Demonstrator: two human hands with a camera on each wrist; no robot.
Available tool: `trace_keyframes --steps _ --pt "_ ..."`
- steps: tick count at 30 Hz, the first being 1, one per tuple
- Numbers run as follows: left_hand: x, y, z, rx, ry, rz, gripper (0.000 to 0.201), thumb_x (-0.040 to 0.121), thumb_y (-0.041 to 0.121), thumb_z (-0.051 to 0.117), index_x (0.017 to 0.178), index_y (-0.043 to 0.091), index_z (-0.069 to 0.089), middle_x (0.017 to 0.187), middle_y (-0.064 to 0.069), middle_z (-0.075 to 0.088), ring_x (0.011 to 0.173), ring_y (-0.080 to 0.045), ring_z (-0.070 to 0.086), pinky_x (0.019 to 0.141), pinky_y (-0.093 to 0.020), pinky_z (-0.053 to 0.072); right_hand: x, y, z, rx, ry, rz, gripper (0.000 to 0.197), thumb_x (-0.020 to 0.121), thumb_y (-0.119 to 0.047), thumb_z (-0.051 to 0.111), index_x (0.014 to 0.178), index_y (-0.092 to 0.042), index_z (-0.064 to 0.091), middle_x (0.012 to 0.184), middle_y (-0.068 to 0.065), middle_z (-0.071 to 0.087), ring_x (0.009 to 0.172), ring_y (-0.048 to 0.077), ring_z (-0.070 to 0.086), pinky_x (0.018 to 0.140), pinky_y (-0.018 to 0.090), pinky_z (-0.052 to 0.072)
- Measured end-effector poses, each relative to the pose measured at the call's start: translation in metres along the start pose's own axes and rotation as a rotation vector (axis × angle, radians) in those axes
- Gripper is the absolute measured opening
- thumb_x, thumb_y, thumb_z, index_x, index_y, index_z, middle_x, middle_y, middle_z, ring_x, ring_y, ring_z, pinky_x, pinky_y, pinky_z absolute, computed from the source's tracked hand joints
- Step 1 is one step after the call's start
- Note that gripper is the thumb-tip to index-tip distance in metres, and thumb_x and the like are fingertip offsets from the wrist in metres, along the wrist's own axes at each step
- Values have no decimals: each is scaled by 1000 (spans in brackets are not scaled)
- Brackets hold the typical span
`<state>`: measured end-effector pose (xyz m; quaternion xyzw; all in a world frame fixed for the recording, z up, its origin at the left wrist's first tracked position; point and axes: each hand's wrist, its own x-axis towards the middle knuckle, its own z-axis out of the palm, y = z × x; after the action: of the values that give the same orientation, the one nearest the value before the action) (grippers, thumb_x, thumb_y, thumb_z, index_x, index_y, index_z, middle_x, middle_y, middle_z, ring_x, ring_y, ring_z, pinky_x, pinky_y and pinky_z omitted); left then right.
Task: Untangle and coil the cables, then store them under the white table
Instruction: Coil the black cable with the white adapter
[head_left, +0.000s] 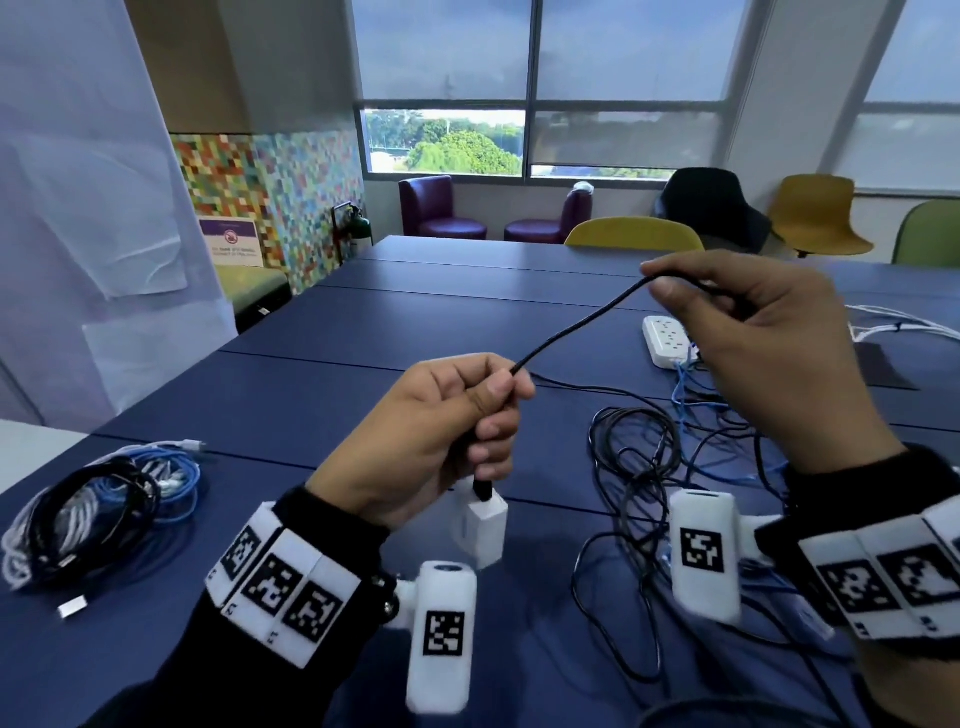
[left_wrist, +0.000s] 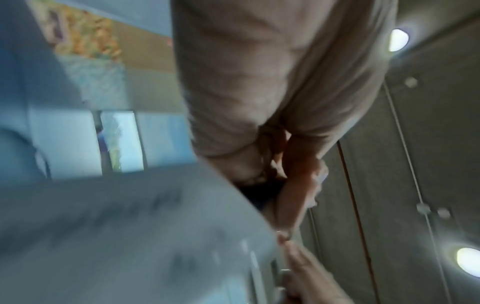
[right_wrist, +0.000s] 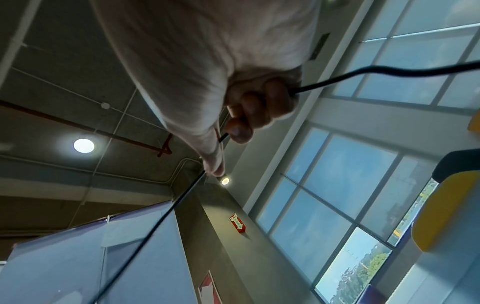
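Note:
A black cable (head_left: 576, 325) runs taut between my two hands above the blue table (head_left: 322, 332). My left hand (head_left: 467, 415) grips its near end, fingers curled round it, and a white charger block (head_left: 480, 525) hangs below the fist. My right hand (head_left: 670, 283) pinches the cable higher up and farther right; in the right wrist view the black cable (right_wrist: 166, 216) passes through the curled fingers (right_wrist: 259, 107). A tangle of black and blue cables (head_left: 654, 467) lies under my right forearm. The left wrist view is blurred.
A bundle of coiled black, white and blue cables (head_left: 98, 509) lies at the table's left edge. A white power strip (head_left: 667, 340) sits behind the tangle, with white cables (head_left: 898, 325) at the far right. Yellow, black and green chairs (head_left: 634, 234) line the far side.

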<state>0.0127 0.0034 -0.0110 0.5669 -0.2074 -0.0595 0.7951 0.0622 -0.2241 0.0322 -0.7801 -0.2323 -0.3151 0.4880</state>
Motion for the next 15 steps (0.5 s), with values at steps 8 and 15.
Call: trace_keyframes --steps 8,15 --pt "-24 7 21 -345 83 188 43 94 4 43 135 -7 45 62 1 43 49 -7 40 48 -20 38 -47 -7 22 -372 -352 37 32 96 -35 53 126 -38 62 95 -11 71 78 0 61 73 31 51" --pt "-33 -4 34 -279 346 246 29 100 -1 33 127 4 44 116 -20 68 98 -39 69 84 -46 57 -100 -43 40 -586 -664 -55 47 88 -52 15 93 -25 53 76 -6 51 76 23 57 67 41 49"
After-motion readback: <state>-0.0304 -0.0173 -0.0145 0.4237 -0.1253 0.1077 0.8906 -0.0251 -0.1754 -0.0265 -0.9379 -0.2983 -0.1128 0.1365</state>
